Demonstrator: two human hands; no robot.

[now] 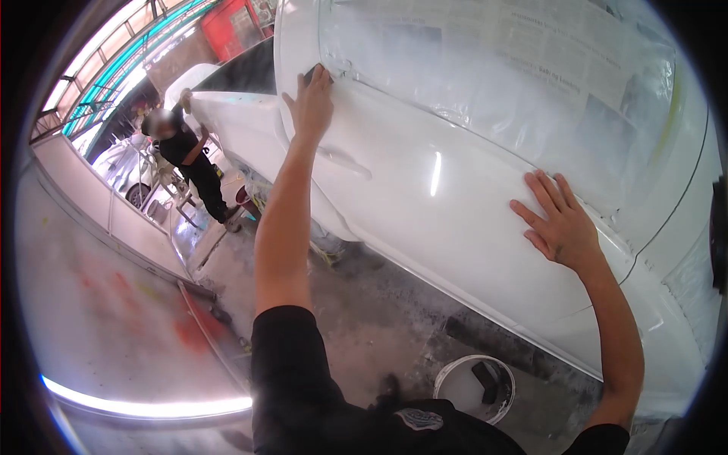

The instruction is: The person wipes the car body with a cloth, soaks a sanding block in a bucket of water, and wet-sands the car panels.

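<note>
White paintwork covers one car side [425, 220] before you, beside one bucket [513, 388]. Your two arms reach to the panel: right hand [563, 227] flat, empty, fingers spread; left hand [309, 112] farther off, fingers closed over one dark block [310, 74] near the masked window's [470, 61] corner.

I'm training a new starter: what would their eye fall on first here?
Probably the glossy white car side across the centre, with the right hand spread on it and the left hand over a small dark block, higher up. Next, the bright white light strip, lower left.
</note>
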